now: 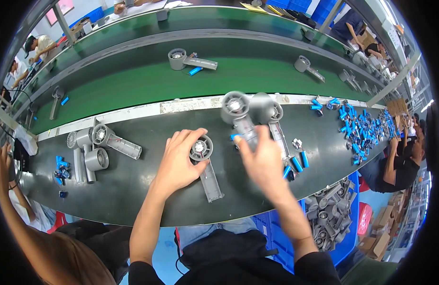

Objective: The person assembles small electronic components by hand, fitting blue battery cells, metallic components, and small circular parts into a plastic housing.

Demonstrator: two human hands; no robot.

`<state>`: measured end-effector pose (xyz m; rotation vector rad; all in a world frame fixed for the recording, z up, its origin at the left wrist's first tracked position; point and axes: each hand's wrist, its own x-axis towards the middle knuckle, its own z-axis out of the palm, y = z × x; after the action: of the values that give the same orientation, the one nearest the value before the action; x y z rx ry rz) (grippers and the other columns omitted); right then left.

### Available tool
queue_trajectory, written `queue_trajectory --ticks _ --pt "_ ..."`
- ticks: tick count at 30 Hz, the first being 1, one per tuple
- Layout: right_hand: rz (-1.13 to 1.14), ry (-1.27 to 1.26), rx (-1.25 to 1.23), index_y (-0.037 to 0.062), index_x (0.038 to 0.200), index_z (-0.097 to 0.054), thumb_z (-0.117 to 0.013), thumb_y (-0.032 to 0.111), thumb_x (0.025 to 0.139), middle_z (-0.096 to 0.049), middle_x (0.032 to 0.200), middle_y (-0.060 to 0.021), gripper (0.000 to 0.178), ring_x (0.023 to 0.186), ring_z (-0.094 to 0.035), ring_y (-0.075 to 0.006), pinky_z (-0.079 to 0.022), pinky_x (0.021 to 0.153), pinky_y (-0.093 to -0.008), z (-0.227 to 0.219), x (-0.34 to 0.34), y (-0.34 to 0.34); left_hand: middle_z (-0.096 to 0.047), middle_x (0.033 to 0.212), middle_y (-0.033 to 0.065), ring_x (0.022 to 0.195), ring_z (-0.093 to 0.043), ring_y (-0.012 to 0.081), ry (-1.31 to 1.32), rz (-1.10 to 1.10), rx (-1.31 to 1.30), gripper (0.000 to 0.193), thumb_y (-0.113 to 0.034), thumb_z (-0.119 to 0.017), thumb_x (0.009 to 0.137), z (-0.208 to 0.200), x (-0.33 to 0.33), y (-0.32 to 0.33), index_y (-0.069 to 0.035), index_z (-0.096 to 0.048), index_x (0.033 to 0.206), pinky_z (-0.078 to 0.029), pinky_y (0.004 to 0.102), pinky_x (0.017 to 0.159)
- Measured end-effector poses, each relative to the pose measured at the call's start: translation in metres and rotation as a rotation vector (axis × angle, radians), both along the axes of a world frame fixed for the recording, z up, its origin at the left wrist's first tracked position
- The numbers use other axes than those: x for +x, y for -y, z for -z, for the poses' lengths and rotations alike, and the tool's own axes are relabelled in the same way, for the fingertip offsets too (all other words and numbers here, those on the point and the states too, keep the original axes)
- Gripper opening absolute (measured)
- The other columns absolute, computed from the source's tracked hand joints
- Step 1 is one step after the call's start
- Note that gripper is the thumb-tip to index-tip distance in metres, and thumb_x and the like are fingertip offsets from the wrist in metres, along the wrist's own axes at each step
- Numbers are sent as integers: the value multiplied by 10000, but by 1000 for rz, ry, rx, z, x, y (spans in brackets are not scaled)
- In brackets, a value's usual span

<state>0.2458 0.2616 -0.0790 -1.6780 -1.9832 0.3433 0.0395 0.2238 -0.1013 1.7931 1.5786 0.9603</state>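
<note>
My left hand (180, 161) curls its fingers and thumb around the round head of a grey handheld fan (211, 184). That fan lies on the dark table, its open, trough-like handle pointing toward me. In my right hand (264, 159) is another grey handheld fan (235, 106), raised and smeared by motion, with a bit of blue beside its handle. Just behind that hand are a blurred grey round part (261, 108) and a further open fan (278, 134). Blue cylindrical batteries (296, 164) with small circuit boards lie to the right of my right hand.
Several grey fans (125, 146) and a few blue batteries (61, 167) sit at the left. A large battery pile (359, 128) spreads at the right. Beyond the white ledge, a green conveyor (257, 71) carries fans. A blue crate (355, 209) of grey housings stands below; co-workers flank me.
</note>
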Motion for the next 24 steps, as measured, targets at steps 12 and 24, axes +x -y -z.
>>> queue_trajectory --ticks 12,24 --pt "-206 86 139 18 1089 -685 -595 113 908 -667 1041 -159 223 961 -650 -378 -513 847 -455 4 15 -39 -592 1189 108 1158 -533 296 66 15 45 655 -97 -764 735 13 0 27 -80 -544 1352 -387 397 1033" --pt "-326 -32 208 15 1078 -633 -622 81 942 -679 1022 -119 152 905 -676 -260 -515 814 -326 -22 45 -31 -618 1060 135 1024 -582 325 38 -38 309 412 -70 -749 763 0 -13 44 -46 -655 1164 -480 393 880"
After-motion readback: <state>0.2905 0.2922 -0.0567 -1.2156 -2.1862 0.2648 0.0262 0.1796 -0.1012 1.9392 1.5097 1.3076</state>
